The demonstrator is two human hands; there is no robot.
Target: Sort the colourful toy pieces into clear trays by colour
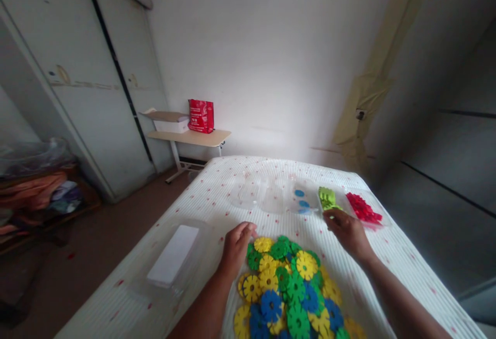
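A loose pile of yellow, green and blue snowflake discs (296,287) lies in front of me. Beside its far left edge is my left hand (237,243), fingers loosely bent and apart, with no piece visible in them. My right hand (349,231) reaches past the pile on the right, its fingers pinched at the near end of a clear tray of light green pieces (327,197). A bit of light green shows at those fingertips; its shape is mostly hidden. Just right of that hand, red pieces (363,208) fill another clear tray.
Further left in the row stand clear trays (248,193), one holding blue discs (299,193). A clear lid or box with a white block (174,256) lies at left on the striped cloth (217,194). Behind, a small table (205,137) bears a red bag (201,116).
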